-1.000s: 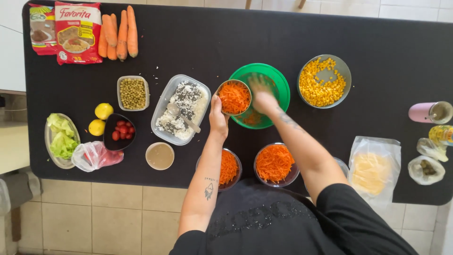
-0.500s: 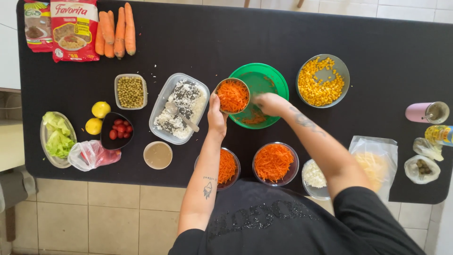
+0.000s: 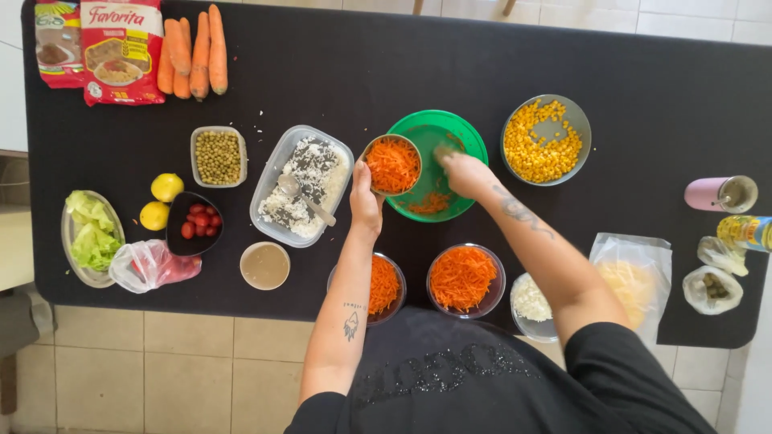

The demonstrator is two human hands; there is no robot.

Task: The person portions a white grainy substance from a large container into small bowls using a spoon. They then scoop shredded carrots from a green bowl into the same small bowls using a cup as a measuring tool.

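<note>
My left hand (image 3: 364, 195) grips the near rim of a small bowl of grated carrot (image 3: 392, 164), held over the left edge of a green bowl (image 3: 470, 145). My right hand (image 3: 465, 172) reaches into the green bowl, fingers closed around a utensil whose tip shows near the bowl's middle. A few carrot shreds (image 3: 432, 202) lie on the green bowl's near side. Two more glass bowls of grated carrot (image 3: 463, 277) stand close to my body, the left one partly hidden by my forearm.
On the black table (image 3: 627, 72): a bowl of corn (image 3: 546, 141), a container of rice with a spoon (image 3: 300, 184), peas (image 3: 218, 156), cherry tomatoes (image 3: 196, 223), two lemons (image 3: 166, 187), lettuce (image 3: 92, 235), whole carrots (image 3: 191, 50), packets, a pink cup (image 3: 720, 194), bagged cheese (image 3: 630, 277).
My right hand has drawn back from the green bowl's far side toward its middle and near side. The left hand keeps holding the small carrot bowl in place.
</note>
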